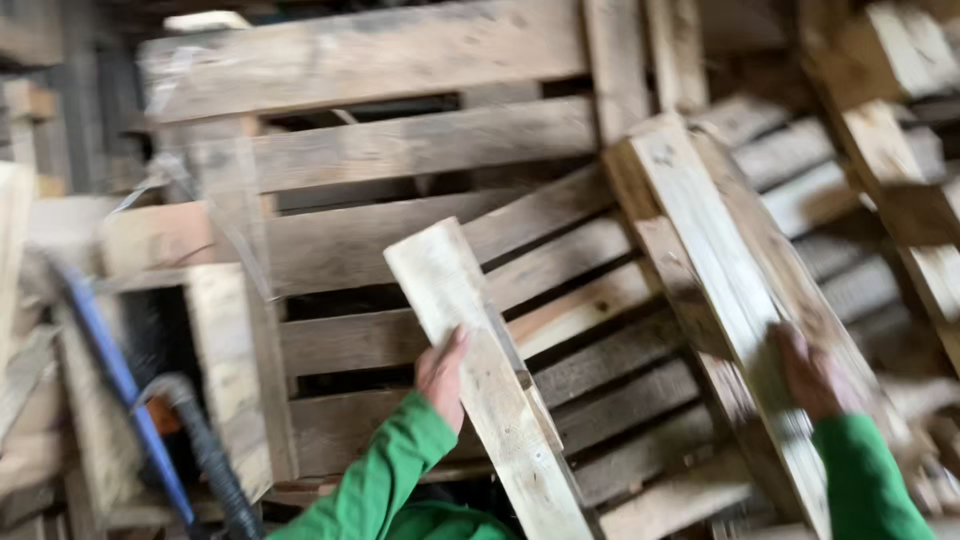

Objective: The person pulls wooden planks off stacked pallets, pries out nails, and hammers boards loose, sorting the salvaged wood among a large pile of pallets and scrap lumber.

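Green sleeves [385,480] rise from the bottom edge of the head view, both cut off by the frame, so the forearms show only from the cuff up. Motion blur softens the whole picture, worst at the right, where the right hand [812,375] is a smear and its fingers cannot be counted. That hand lies flat against the face of a pallet [720,290] that leans tilted; whether it is clasped round an edge or only pressing cannot be told. The left hand [442,375] is clearer: palm turned inward, thumb up, fingers wrapped behind a pale plank [480,370] and so hidden by it, clenched on the plank's left edge. From this grip the plank runs up and to the left to a squared end, and down and to the right until the frame cuts it off. Beyond the grip, behind the plank, stand stacked pallets [400,150] with horizontal slats, dark gaps between them hiding what lies inside. Well left of the grip, a blue bar [110,370] slants down, with a dark ribbed hose [210,460] curling just beside it; both run out of the bottom edge. More boards [900,150] lean at the far right, too blurred to tell apart.
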